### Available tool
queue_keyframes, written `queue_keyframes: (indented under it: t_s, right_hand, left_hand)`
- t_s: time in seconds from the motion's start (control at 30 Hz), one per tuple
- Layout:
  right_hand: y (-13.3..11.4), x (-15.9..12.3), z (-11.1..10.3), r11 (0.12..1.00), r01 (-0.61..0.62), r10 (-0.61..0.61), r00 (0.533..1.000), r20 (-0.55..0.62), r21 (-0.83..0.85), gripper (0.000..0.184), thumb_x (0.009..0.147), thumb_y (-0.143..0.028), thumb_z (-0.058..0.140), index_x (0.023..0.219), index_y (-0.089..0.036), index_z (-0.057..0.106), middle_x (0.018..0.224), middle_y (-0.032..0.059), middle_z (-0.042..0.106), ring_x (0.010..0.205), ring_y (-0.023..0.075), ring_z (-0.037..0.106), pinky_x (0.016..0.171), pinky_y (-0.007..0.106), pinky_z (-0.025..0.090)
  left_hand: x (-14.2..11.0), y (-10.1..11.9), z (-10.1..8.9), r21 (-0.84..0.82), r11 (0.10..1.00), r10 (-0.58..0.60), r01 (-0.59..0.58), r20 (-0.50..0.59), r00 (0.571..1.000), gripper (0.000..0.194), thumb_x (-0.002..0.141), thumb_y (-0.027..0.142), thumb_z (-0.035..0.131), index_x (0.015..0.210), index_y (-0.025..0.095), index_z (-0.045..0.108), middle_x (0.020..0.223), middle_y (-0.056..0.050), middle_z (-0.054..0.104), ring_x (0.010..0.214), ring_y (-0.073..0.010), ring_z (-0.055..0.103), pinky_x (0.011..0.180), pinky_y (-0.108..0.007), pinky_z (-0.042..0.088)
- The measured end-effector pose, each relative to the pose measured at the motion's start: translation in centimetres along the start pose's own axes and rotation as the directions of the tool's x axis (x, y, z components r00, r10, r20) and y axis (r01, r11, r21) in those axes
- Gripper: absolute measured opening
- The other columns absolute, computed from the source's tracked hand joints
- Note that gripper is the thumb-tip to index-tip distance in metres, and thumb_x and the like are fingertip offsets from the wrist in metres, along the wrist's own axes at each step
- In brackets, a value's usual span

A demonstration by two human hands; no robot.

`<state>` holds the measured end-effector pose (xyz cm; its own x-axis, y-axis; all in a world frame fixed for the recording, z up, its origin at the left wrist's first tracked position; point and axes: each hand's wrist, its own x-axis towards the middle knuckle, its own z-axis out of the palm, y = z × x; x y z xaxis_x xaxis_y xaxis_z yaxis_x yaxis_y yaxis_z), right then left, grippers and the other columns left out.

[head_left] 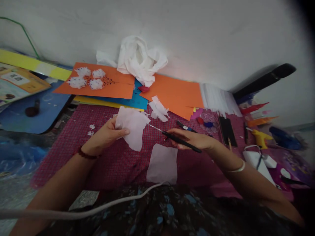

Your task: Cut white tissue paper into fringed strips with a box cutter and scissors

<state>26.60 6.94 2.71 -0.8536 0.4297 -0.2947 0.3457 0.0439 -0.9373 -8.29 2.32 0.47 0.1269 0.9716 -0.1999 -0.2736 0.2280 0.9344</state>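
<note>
My left hand (pixel 104 136) pinches a ragged-edged piece of white tissue paper (pixel 134 127) between thumb and fingers, above the checked tablecloth. From the right, my right hand (pixel 197 140) grips a pair of black-handled scissors (pixel 183 143). Their thin metal blades point left and meet the paper's right edge; I cannot tell how far apart the blades are. A squarish tissue sheet (pixel 162 165) lies flat near the table's front edge. Just beyond the held piece lie torn tissue strips (pixel 158 108).
At the back, orange sheets (pixel 177 93) lie under crumpled white tissue (pixel 135 57); one orange card carries white paper blossoms (pixel 77 82). On the right are a black phone-like slab (pixel 227 131) and a yellow glue gun (pixel 262 138). A white cable (pixel 123 200) crosses my front.
</note>
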Motion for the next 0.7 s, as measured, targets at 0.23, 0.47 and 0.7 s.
queue_keyframes:
  t_s: [0.23,0.47,0.7]
  right_hand:
    - [0.5,-0.2,-0.3,1.000,0.021,-0.021,1.000,-0.012,0.005,0.061,0.094,-0.051,0.068,0.142,-0.018,0.050,0.106,0.0068,0.060,0.088,0.0155,0.057,0.077,0.028,0.052]
    - [0.9,1.5,-0.1,0.999,0.035,-0.037,0.997,0.065,0.037,0.057,0.094,-0.045,0.069,0.141,-0.016,0.050,0.102,0.0052,0.059,0.085,0.0137,0.055,0.075,0.026,0.050]
    - [1.0,0.7,-1.0,0.999,0.031,-0.030,0.999,0.015,-0.013,0.053,0.093,-0.039,0.069,0.139,-0.016,0.056,0.100,0.0059,0.062,0.083,0.0150,0.057,0.073,0.026,0.052]
  left_hand:
    - [-0.1,-0.2,0.3,-0.111,0.992,-0.065,0.062,-0.027,0.997,0.049,0.056,0.020,0.094,0.101,0.024,0.073,0.087,-0.001,0.077,0.073,-0.0162,0.070,0.067,-0.026,0.060]
    - [0.3,-1.0,0.7,-0.057,0.996,-0.065,0.064,-0.014,0.998,0.055,0.058,0.021,0.095,0.108,0.023,0.071,0.091,0.000,0.077,0.074,-0.0145,0.070,0.068,-0.023,0.059]
    - [-0.2,-0.6,-0.1,-0.104,0.994,0.003,-0.011,-0.080,0.997,0.051,0.056,0.027,0.097,0.100,0.026,0.073,0.089,0.000,0.076,0.073,-0.0160,0.070,0.067,-0.026,0.061]
